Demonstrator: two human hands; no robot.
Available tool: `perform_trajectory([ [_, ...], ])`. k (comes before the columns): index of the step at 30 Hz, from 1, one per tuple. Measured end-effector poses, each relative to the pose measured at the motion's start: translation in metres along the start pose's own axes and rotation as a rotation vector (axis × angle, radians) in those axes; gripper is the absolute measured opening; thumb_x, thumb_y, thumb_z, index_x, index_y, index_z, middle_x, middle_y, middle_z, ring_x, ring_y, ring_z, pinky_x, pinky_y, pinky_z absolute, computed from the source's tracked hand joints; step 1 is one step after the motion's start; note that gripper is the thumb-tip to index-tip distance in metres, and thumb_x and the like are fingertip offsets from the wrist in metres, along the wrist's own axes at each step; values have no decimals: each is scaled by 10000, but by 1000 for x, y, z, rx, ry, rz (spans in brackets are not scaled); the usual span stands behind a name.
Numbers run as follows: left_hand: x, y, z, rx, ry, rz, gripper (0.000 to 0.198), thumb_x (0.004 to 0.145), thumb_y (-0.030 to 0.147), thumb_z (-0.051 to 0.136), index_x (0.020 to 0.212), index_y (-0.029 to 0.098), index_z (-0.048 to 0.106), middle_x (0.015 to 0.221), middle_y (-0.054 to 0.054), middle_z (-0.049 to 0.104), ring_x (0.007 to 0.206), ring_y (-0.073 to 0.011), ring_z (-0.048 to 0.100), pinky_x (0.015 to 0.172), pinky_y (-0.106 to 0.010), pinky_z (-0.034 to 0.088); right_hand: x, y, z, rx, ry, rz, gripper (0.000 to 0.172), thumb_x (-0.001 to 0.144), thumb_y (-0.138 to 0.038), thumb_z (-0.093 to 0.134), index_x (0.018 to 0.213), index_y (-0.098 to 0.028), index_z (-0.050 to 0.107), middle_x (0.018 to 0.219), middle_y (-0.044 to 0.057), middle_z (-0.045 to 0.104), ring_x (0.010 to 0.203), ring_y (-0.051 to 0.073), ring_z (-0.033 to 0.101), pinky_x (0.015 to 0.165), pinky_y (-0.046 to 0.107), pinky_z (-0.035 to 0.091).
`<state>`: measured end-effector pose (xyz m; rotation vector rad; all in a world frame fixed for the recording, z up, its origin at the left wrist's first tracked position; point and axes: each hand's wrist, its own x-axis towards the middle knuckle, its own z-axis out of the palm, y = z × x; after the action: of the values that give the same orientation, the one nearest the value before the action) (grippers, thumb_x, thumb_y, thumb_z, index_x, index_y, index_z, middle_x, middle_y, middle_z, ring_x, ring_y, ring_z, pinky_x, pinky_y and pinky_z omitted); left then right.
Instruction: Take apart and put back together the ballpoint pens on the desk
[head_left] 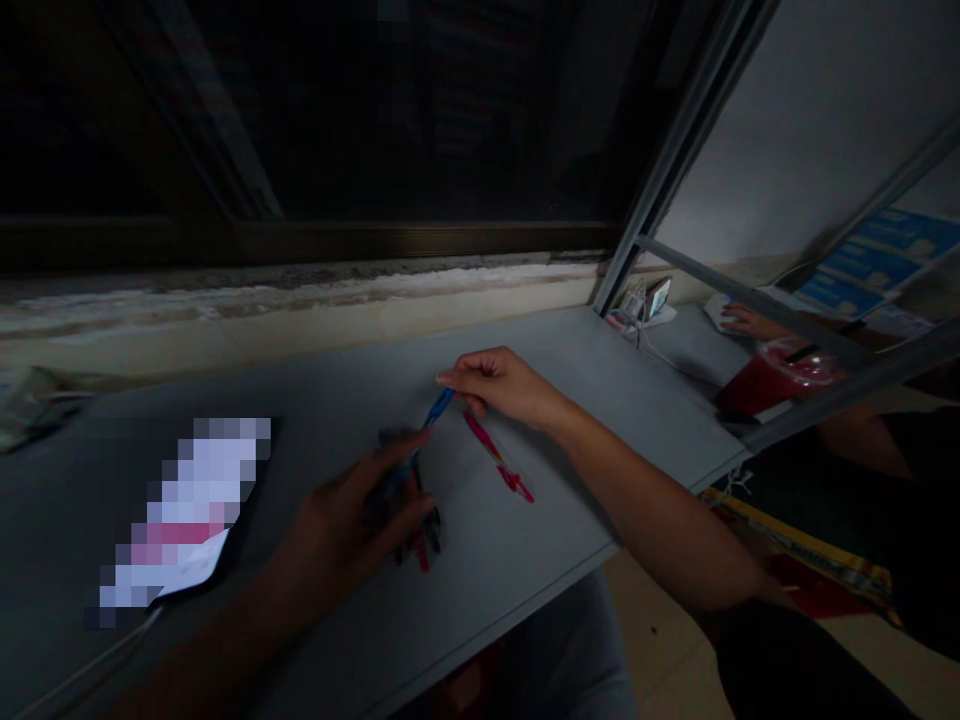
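My right hand [499, 385] pinches the upper end of a slim blue pen [438, 405] between thumb and fingertips, holding it aslant above the table. My left hand [352, 510] is at the pen's lower end, thumb and index finger apart; the index finger crosses in front of the pen, and I cannot tell whether it presses on it. Below the left fingers lies a small group of dark and red pen-like pieces [424, 555], partly hidden and blurred. A red pen [491, 450] lies on the grey table [570, 400], just below my right hand.
A lit phone or tablet [187, 540], its screen pixelated, lies at left with a cable. A metal frame [675, 255] stands at right. Beyond it are a red drink cup [780, 375], a propped phone [658, 298] and another person's hand [750, 320]. A dark window is behind.
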<state>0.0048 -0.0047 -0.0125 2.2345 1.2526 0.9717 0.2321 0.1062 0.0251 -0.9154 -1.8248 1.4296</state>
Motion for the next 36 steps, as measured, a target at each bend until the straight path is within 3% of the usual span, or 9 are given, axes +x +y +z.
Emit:
perform_trajectory([
  [3,-4,0,3,-9,-92,152,349,966,449,669,1288,316,681,988,-30,768,794,-178,745,747,-272,608,-1,-2,7,43,6,20,524,827,-631,727,639,-187,523,493,-76,509,457,62,416,502,237,329],
  [9,-7,-2,8,-5,-214,206,252,974,515,657,1029,284,740,912,-24,756,809,-180,730,777,-286,588,-8,-7,22,56,-98,7,546,807,-641,746,629,-189,497,511,-72,533,470,59,447,499,220,357],
  [17,-5,5,9,14,-173,271,220,1008,446,632,1015,244,719,769,9,678,636,-126,649,648,-241,529,-10,-5,23,-39,-106,6,527,879,-605,698,630,-182,506,531,-54,550,493,60,469,504,219,357],
  [20,-5,7,8,30,-181,287,248,981,471,668,1079,246,701,815,-1,694,683,-143,672,659,-247,539,-11,-5,23,-87,-138,43,524,888,-599,691,631,-176,521,539,-53,560,479,55,459,492,217,342],
  [30,-5,12,8,56,-155,333,167,1021,379,628,1013,222,684,786,16,653,643,-117,645,637,-227,518,-14,-7,23,-207,-201,68,499,903,-581,682,646,-172,557,560,-35,593,520,70,511,531,232,354],
  [36,-7,13,9,68,-181,342,221,993,427,665,1071,219,654,830,3,658,687,-136,659,644,-241,522,-15,-12,22,-263,-221,68,499,928,-571,653,644,-168,573,561,-32,604,523,73,530,553,236,372],
])
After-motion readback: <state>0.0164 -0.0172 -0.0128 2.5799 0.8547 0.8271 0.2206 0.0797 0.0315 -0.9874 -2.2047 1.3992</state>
